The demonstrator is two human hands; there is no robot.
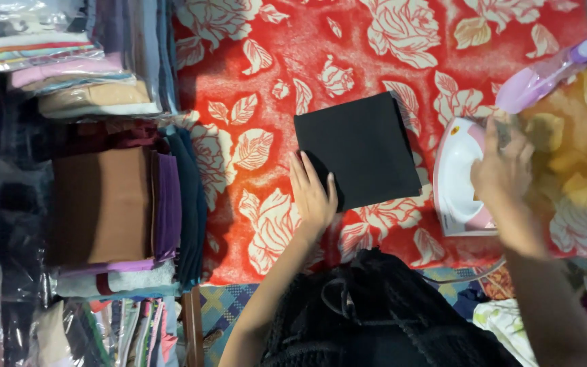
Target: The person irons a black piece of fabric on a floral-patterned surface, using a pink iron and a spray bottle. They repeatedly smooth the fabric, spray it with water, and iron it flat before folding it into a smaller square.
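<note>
A black folded cloth [360,149] lies square on the red blanket with cream roses [253,61]. My left hand [312,197] rests flat at the cloth's near left corner, fingers together and touching its edge. My right hand [504,170] is on a white and pink clothes iron [458,178] that stands just right of the cloth; its grip on the handle is blurred. A purple and pink spray bottle [545,73] lies beyond my right hand.
Stacks of folded cloths [113,204] in brown, purple and dark blue stand at the left, with wrapped packs [56,61] above them. A yellow patterned cloth [579,149] covers the right side. My dark lap [375,312] fills the bottom centre.
</note>
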